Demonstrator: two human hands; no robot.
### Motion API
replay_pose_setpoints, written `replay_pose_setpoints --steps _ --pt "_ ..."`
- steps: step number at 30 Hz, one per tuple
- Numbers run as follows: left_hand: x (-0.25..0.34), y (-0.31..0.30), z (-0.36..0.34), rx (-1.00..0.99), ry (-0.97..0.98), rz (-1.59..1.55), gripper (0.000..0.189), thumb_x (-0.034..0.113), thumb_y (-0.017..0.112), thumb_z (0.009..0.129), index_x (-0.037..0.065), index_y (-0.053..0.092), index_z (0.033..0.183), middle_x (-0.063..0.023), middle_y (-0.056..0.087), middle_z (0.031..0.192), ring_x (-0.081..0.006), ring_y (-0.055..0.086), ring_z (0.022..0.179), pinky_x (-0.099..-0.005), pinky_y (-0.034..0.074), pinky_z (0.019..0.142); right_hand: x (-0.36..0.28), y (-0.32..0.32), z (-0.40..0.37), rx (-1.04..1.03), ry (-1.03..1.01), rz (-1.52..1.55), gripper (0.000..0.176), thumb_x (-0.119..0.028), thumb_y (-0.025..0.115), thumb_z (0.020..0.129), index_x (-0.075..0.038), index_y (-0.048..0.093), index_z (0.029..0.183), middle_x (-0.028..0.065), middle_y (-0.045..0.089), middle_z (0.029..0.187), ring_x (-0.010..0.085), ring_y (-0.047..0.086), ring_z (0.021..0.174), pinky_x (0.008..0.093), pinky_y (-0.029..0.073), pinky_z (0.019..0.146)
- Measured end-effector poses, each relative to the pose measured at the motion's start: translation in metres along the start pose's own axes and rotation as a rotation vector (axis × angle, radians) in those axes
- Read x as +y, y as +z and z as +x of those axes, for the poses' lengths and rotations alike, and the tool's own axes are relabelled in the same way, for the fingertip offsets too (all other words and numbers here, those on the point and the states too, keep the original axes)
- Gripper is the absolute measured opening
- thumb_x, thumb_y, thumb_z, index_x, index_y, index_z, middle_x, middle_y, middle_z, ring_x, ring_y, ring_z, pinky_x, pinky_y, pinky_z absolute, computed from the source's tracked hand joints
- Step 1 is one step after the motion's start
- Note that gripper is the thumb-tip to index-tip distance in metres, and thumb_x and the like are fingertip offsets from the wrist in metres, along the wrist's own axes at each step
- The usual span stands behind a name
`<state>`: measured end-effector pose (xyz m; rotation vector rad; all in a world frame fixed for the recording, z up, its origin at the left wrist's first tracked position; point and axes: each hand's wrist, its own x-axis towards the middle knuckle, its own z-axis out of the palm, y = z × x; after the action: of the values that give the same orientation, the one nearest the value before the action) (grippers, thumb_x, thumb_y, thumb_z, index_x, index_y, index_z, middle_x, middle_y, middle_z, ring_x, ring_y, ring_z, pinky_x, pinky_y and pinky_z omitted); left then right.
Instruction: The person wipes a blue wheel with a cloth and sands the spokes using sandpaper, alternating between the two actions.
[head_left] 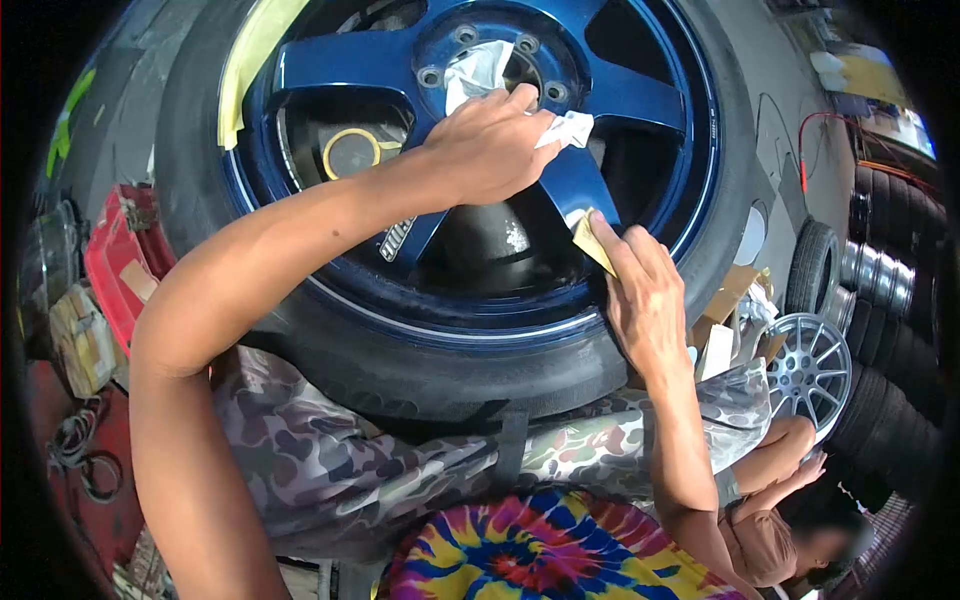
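A blue spoked wheel (345,60) with its black tire (440,370) lies face up in front of me. My left hand (490,145) is closed on a crumpled white cloth (572,129), over the wheel's hub. Another part of white cloth (478,75) shows just beyond the knuckles, across the lug holes. Lower right, my right hand (645,285) pinches a small folded yellow piece of sandpaper (594,245) against the lower right spoke (578,185). A pale patch shows on that spoke beside the fingertips.
Yellow masking tape (252,65) runs along the rim's upper left. A tape roll (352,155) sits between spokes. At right are a silver wheel (808,375), stacked tires (870,420) and cardboard boxes (732,295). A seated person (765,545) is at lower right; a red box (115,255) stands left.
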<state>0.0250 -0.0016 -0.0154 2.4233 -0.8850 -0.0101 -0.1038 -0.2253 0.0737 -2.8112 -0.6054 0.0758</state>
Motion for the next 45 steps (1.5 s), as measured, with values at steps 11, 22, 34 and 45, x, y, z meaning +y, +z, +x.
replay_pose_setpoints --steps 11,22,34,45 --pt "-0.002 0.007 -0.001 0.104 0.03 -0.066 0.041 0.032 0.062 0.107 -0.004 0.073 0.122 -0.0226 0.065 0.118 -0.0393 0.07 0.106 -0.0487 0.057 0.092 -0.002 -0.007 -0.012 0.002 0.044 -0.065 0.065 0.004 0.08 0.079 -0.005 0.069 0.142 0.0092 0.054 0.091 0.0266 0.058 0.085 0.0405 0.043 0.08" --pt "-0.003 -0.002 0.002 0.02 -0.024 -0.07 0.047 0.034 0.057 0.11 -0.006 0.071 0.129 -0.0241 0.065 0.128 -0.04 0.069 0.113 -0.0489 0.054 0.1 -0.004 0.006 0.015 0.068 -0.013 -0.08 0.059 0.003 0.075 0.083 -0.007 0.07 0.141 0.0098 0.051 0.089 0.0278 0.054 0.081 0.0391 0.039 0.078" --pt "0.001 -0.008 0.003 -0.128 -0.115 -0.122 0.083 0.066 0.067 0.097 -0.008 0.069 0.134 -0.0284 0.059 0.142 -0.043 0.06 0.133 -0.0503 0.046 0.114 -0.009 -0.003 0.002 0.092 0.059 -0.034 0.056 0.001 0.078 0.082 -0.009 0.074 0.136 0.0077 0.054 0.087 0.026 0.058 0.084 0.0394 0.042 0.079" --pt "0.002 -0.028 0.002 -0.315 -0.066 -0.129 0.129 0.078 0.089 0.063 -0.01 0.052 0.15 -0.0314 0.048 0.151 -0.0471 0.055 0.138 -0.0542 0.048 0.113 -0.009 -0.001 -0.001 0.157 0.18 0.125 0.054 0.009 0.075 0.086 -0.008 0.075 0.138 0.012 0.058 0.092 0.0276 0.062 0.081 0.0382 0.053 0.077"
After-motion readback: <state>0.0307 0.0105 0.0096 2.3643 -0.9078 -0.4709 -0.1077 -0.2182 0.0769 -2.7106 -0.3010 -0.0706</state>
